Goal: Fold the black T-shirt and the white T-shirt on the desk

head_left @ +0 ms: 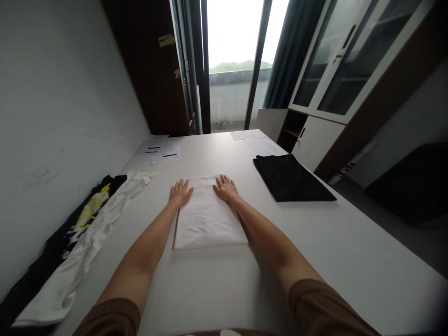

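A white cloth (210,219), folded into a flat rectangle with light wrinkles, lies on the white table (210,289) in front of me. My left hand (181,192) rests flat on its far left corner, fingers spread. On the far right corner lies my right hand (226,187), palm down with the fingers apart. Neither hand grips anything. To the right of the cloth is a folded black cloth (292,179), touched by neither hand.
Along the left wall lie a crumpled white garment (87,252) and a black garment with yellow print (93,205). Paper sheets lie at the table's far left (165,151) and far right (266,145). A glass-door cabinet (329,60) stands at the right.
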Tool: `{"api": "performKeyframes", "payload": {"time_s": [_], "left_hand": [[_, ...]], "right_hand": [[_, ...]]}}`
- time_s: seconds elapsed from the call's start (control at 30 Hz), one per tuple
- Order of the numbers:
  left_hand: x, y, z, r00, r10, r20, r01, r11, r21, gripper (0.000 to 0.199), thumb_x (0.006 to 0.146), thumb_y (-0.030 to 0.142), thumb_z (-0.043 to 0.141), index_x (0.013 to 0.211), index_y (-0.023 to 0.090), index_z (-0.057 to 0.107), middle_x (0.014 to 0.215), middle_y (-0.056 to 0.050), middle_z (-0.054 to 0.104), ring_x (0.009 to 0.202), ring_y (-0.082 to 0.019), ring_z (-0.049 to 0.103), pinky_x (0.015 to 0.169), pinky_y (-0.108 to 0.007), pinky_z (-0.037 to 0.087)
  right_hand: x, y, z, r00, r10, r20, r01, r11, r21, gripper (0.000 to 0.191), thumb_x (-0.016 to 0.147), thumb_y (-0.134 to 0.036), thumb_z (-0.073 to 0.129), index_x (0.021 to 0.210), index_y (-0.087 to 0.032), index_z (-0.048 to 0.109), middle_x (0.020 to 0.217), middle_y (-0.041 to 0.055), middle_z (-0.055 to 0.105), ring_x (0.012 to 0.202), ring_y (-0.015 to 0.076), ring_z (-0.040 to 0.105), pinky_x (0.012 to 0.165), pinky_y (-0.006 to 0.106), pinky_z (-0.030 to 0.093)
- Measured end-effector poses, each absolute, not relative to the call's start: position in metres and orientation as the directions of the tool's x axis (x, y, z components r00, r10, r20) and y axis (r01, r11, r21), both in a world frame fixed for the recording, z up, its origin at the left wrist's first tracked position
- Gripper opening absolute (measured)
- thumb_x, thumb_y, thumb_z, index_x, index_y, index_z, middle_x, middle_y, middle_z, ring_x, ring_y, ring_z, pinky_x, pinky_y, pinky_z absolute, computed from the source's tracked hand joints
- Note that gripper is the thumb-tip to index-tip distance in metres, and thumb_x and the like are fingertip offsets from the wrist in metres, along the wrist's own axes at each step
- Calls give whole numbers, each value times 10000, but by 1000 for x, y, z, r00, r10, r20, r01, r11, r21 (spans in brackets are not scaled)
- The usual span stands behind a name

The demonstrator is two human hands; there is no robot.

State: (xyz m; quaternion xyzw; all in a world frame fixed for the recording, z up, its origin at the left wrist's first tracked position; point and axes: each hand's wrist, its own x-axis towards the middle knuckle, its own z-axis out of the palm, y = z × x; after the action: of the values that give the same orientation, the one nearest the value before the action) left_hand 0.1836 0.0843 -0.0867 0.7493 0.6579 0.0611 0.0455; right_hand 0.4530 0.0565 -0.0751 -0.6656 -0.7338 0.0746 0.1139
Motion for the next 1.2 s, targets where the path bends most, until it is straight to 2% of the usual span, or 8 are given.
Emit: {"api": "performKeyframes", "payload": {"time_s": [0.23,0.33,0.43,0.73,0.87,0.97,1.1,1.2], "left_hand": [[155,59,-83,194,978,70,967,-203,155,650,1016,551,380,1591,249,363,1684,-89,252,1553,-270,224,1240,-487,193],[148,49,-86,207,969,137,954,-231,192,601,1005,469,457,1553,222,432,1670,-111,286,1539,-254,265,1235,-447,224],[148,38,-86,231,958,169,945,-262,198,578,991,428,505,1530,219,468,1664,-106,302,1534,-256,275,1235,-443,237],[199,-10,-58,307,929,207,945,-324,52,472,1013,371,466,1447,205,549,1563,-125,471,1499,-304,321,1246,-571,155],[228,-45,-52,402,897,186,907,-418,54,519,1022,441,427,1467,192,526,1602,-133,412,1503,-302,323,1251,-524,198],[248,-67,-58,504,853,137,849,-519,101,651,1016,560,375,1556,201,421,1648,-122,330,1532,-309,274,1251,-514,219],[256,-77,-70,535,835,131,828,-548,119,755,997,627,337,1637,234,256,1686,-91,234,1566,-310,175,1269,-541,155],[245,-79,-72,531,837,134,831,-545,114,767,994,644,325,1644,246,237,1691,-74,216,1572,-295,154,1279,-527,143]], "right_hand": [[462,43,-65,-141,974,178,936,190,-297,513,1047,-407,418,1509,-195,486,1647,129,314,1538,265,231,1231,496,183],[445,34,-58,-295,927,232,901,350,-254,548,1046,-431,431,1547,-209,441,1662,108,282,1554,253,184,1250,497,117],[423,27,-58,-458,868,191,834,494,-244,576,1051,-497,406,1566,-240,416,1659,88,298,1549,245,207,1250,483,140],[439,38,-71,-276,958,79,922,287,-258,718,1021,-629,381,1605,-212,336,1678,122,232,1563,279,144,1248,510,109],[467,40,-65,-126,987,97,952,147,-267,657,1033,-573,402,1570,-194,401,1666,139,260,1557,286,169,1240,526,127],[476,37,-59,-27,987,156,956,72,-286,610,1046,-499,408,1554,-161,423,1639,172,310,1546,292,209,1232,526,157],[463,17,-58,-142,968,207,920,207,-333,547,1061,-450,382,1532,-183,464,1610,137,384,1523,256,284,1228,456,225],[450,-4,-63,-231,955,184,905,281,-321,538,1059,-440,380,1543,-215,452,1622,109,370,1527,239,274,1235,447,213]]}}
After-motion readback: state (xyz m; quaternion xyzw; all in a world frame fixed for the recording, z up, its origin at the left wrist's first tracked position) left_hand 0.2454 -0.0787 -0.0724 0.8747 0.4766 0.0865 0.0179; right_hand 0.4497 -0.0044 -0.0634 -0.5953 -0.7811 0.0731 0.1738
